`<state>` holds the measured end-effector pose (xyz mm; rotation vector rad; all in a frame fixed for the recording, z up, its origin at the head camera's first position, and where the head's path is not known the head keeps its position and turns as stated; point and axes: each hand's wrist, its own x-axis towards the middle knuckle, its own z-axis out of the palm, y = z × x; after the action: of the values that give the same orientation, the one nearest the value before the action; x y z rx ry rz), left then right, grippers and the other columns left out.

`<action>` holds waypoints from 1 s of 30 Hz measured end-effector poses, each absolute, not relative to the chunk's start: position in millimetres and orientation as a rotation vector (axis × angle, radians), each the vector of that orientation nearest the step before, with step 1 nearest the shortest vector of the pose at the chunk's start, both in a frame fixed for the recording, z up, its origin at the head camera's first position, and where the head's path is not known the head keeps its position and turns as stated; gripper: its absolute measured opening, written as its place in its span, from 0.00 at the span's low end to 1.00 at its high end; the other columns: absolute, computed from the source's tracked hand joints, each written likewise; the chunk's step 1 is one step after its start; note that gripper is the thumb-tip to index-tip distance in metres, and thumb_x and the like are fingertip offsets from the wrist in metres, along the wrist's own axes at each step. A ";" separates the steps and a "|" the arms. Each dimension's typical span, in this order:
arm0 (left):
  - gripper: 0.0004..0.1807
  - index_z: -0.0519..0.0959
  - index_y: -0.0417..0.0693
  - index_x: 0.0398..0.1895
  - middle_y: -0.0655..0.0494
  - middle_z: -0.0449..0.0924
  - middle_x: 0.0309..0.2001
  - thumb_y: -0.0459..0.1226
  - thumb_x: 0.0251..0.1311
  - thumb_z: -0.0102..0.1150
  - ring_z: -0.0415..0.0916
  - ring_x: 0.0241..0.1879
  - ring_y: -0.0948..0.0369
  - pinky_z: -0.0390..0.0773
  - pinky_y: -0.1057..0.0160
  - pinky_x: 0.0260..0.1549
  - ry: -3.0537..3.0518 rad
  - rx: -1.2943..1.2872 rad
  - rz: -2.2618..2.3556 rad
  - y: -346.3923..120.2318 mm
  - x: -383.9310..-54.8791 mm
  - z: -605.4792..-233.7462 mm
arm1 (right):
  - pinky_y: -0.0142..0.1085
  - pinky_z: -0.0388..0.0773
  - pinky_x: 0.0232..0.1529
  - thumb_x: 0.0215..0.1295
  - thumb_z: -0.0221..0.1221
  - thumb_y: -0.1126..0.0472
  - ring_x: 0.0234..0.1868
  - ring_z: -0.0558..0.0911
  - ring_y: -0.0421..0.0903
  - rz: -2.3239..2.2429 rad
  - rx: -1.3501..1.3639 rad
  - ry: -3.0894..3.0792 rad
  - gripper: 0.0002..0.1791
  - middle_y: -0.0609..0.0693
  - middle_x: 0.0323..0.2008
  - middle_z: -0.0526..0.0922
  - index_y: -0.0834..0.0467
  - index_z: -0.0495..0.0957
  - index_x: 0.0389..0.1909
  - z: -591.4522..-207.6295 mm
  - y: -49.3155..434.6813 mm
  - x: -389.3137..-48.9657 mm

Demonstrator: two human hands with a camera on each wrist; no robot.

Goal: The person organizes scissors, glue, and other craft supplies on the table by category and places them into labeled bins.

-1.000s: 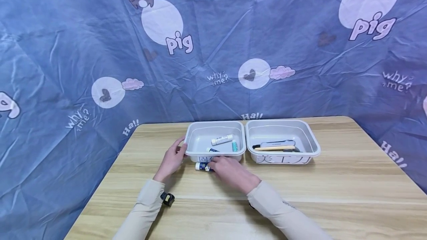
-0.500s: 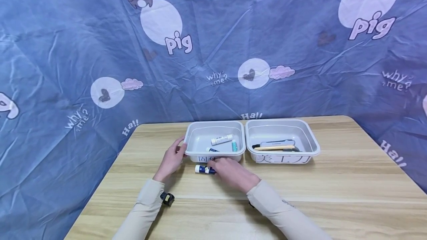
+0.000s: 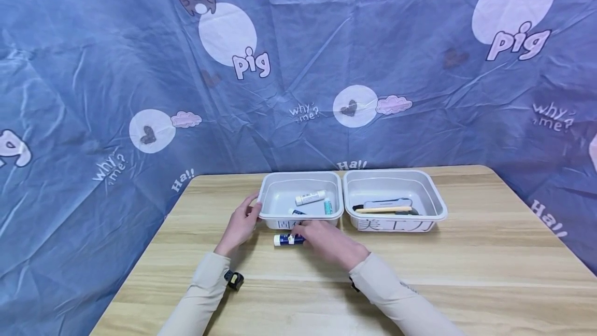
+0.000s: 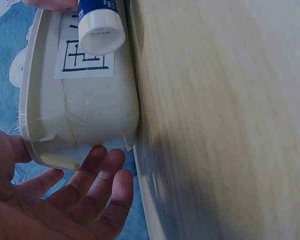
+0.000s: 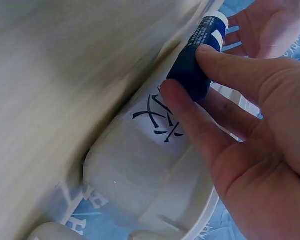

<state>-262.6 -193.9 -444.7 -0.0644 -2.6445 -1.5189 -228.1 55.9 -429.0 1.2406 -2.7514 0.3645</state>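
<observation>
A dark blue glue stick (image 3: 289, 239) with a white end lies level just in front of the left grey bin (image 3: 300, 174). My right hand (image 3: 328, 242) pinches its right end between thumb and fingers, as the glue stick (image 5: 200, 55) in the right wrist view shows. My left hand (image 3: 241, 224) rests at that bin's left end. In the left wrist view, the thumb of my left hand (image 4: 65, 205) is at the rim and the fingertips are against the end wall. Inside the bin are a white stick (image 3: 310, 197), a teal one (image 3: 328, 206) and a dark blue one (image 3: 297, 211).
Right beside it stands a second grey bin (image 3: 440, 206) with a label in front. It holds a light-coloured slim tool (image 3: 388, 203), a yellowish stick (image 3: 383, 209) and dark pieces. Both bins stand near the back of the wooden table (image 3: 289, 294), before a blue printed cloth (image 3: 298, 66).
My right hand has drawn the glue stick slightly away from the bin's front wall, towards me. More of its blue body shows. The left hand has stayed at the bin's end.
</observation>
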 end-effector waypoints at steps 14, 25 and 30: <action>0.26 0.66 0.47 0.76 0.42 0.85 0.41 0.43 0.79 0.48 0.83 0.40 0.49 0.78 0.62 0.37 -2.647 -0.056 -1.497 -193.1 -262.2 -444.8 | 0.33 0.83 0.46 0.60 0.69 0.69 0.43 0.86 0.44 0.397 1.267 -2.748 0.20 0.51 0.45 0.87 0.55 0.84 0.54 -422.8 54.6 -223.0; 0.26 0.67 0.47 0.76 0.42 0.85 0.42 0.44 0.79 0.48 0.83 0.41 0.49 0.77 0.62 0.37 -2.656 -0.065 -1.488 -193.2 -260.7 -444.4 | 0.33 0.83 0.47 0.61 0.69 0.70 0.45 0.87 0.46 0.432 1.272 -2.728 0.22 0.53 0.49 0.87 0.55 0.82 0.56 -413.6 56.7 -219.7; 0.26 0.67 0.48 0.75 0.42 0.85 0.41 0.43 0.79 0.48 0.84 0.41 0.48 0.78 0.62 0.38 -2.646 -0.064 -1.492 -193.2 -260.8 -444.5 | 0.36 0.84 0.49 0.62 0.68 0.71 0.48 0.87 0.47 0.451 1.280 -2.692 0.21 0.52 0.50 0.87 0.55 0.82 0.55 -408.0 58.0 -218.8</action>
<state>-260.8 -193.2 -444.5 -0.0643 -2.6459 -1.4916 -218.8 58.0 -408.0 1.2802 -2.6925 0.4508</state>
